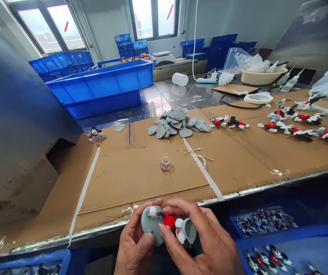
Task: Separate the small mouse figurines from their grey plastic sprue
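My left hand is closed around a grey heart-shaped base, with the thumb on its face. In my right hand is a small mouse figurine with red shorts, white gloves and a grey cup-like part at its far end. The right thumb and fingers pinch its body. One end of the figurine lies against the base; whether the two are joined cannot be seen. Both hands are close together, just in front of the table's near edge. Beyond them a small clear glass pot stands on the cardboard.
A pile of grey bases lies at mid-table, beside cotton swabs. Several finished-looking figurines lie at right; one figurine stands at left. Blue bins are behind, and a blue tray of figurine parts sits below right.
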Motion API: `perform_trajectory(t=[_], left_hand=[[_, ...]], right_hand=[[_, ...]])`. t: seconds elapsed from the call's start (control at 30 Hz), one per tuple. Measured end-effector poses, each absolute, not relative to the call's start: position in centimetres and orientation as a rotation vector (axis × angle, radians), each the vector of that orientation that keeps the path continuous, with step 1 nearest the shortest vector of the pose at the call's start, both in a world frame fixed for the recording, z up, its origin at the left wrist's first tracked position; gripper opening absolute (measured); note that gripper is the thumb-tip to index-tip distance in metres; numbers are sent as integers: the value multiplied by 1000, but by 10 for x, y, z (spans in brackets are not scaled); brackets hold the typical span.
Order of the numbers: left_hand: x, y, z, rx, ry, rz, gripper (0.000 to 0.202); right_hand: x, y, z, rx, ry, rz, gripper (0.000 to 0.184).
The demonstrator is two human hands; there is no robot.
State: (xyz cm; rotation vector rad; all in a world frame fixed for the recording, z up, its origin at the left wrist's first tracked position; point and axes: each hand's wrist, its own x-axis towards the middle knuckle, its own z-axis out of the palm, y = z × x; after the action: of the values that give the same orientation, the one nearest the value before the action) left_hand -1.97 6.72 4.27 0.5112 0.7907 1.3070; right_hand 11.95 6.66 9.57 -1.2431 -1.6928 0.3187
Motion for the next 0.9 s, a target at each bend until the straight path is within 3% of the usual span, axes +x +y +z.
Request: perform_trajectory(t=[0.1,0.3,0.53,0.9], left_hand=[[-21,62,40,577,847,1293,54],[-19,44,39,676,920,1208,46],[-16,28,32,799,933,1183,42],[-17,17,23,822,813,1136,45]], right_hand=[[136,66,97,-1204,-1828,440,24],[165,57,95,-1206,-2019,564,33],[179,43,93,-1268,-2055,744,26],[182,39,100,-1146,-2254,704,42]])
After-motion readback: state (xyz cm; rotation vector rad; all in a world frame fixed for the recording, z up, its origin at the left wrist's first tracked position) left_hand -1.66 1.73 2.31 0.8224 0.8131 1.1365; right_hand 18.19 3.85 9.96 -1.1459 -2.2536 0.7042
